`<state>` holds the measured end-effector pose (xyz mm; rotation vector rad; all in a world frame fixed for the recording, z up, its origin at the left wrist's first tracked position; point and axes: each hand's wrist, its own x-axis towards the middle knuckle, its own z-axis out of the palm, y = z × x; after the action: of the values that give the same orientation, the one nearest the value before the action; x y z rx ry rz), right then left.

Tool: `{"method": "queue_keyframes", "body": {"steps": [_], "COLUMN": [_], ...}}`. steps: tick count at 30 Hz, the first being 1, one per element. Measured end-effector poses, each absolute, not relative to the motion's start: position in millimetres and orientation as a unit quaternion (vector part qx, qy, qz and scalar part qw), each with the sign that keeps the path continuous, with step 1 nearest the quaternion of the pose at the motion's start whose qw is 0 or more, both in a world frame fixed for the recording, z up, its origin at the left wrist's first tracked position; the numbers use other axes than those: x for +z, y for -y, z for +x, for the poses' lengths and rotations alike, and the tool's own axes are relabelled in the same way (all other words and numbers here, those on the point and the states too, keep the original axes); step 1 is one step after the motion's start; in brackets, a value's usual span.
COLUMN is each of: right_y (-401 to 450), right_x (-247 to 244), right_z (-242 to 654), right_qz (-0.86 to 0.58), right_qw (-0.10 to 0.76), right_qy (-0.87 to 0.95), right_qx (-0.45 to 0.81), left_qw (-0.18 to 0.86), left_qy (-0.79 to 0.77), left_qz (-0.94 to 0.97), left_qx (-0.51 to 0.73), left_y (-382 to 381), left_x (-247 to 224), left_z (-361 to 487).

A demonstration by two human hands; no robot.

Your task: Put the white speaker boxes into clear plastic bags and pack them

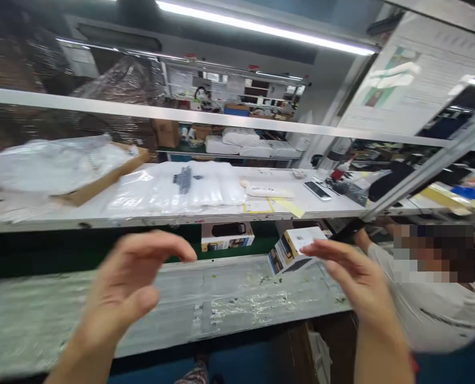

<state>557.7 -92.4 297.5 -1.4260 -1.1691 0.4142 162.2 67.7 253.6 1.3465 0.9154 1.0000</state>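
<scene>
My left hand is raised over the lower work surface, its fingers curved and the thumb apart, with nothing in it. On the right, my right hand is also open, thumb spread from the fingers. Its fingertips overlap the edge of a white printed carton with product pictures on its side; whether they touch it I cannot tell. The carton sits at an angle on the plastic-covered surface. A second printed box, with a dark opening in its top, stands farther back beneath the shelf.
Along the white shelf lie clear plastic bags, an open cardboard tray of bags and a phone. A metal post slants at the right. A co-worker in a white shirt sits there. Below stands a brown carton.
</scene>
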Motion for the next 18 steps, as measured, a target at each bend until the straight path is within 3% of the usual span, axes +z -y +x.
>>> {"method": "queue_keyframes", "body": {"steps": [5, 8, 13, 18], "right_y": [92.2, 109.4, 97.8, 63.5], "right_x": [113.3, 56.7, 50.0, 29.9], "right_z": [647.1, 683.8, 759.6, 836.8], "right_qz": [-0.728, -0.744, -0.743, -0.720], "right_qw": [0.650, 0.661, 0.664, 0.662], "right_qy": [0.153, 0.034, 0.011, 0.025], "right_qx": [0.155, 0.089, 0.082, 0.207], "left_qw": [0.733, 0.778, 0.779, 0.770], "left_qy": [-0.378, -0.343, -0.278, -0.313], "left_qz": [0.525, 0.515, 0.559, 0.554], "left_qx": [0.211, 0.113, 0.052, 0.039], "left_y": [-63.3, -47.7, -77.9, -109.3], "left_x": [101.8, 32.7, 36.6, 49.6], "left_z": [287.4, 329.1, 432.4, 555.2]}}
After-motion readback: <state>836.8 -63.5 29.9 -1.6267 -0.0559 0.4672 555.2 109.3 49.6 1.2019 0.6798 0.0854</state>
